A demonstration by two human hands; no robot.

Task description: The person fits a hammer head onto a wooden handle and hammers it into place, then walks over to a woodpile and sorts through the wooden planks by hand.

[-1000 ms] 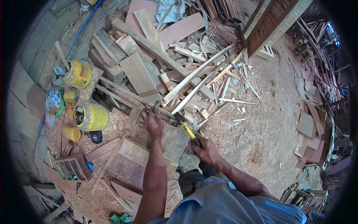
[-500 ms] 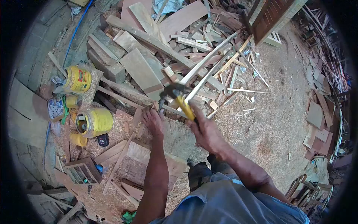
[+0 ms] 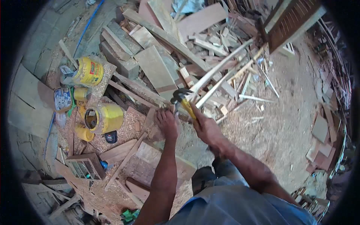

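My right hand (image 3: 208,129) is wrapped round the yellow handle of a claw hammer (image 3: 188,108). The hammer's dark head is just beyond my left hand, over the end of a wooden piece. Curled at the edge of the wooden workbench (image 3: 135,116), my left hand (image 3: 167,123) has its fingers closed by a small grey metal piece (image 3: 176,108). The hand itself and the hammer partly hide that piece, so I cannot make out its kind. Long pale wood strips (image 3: 210,88) run away from the hammer.
Yellow plastic jars (image 3: 111,118) stand on the sawdust-covered bench at left, beside a black tape measure (image 3: 111,137). Planks and offcuts (image 3: 155,67) are heaped ahead. A slatted wooden door or shutter (image 3: 290,26) stands far right. Board pieces (image 3: 319,127) lie along the right side.
The hammer head has tilted and lies slightly further from my body, near the left hand. The whole view has shifted, so the bench and pile appear further right. Both hands keep their grips.
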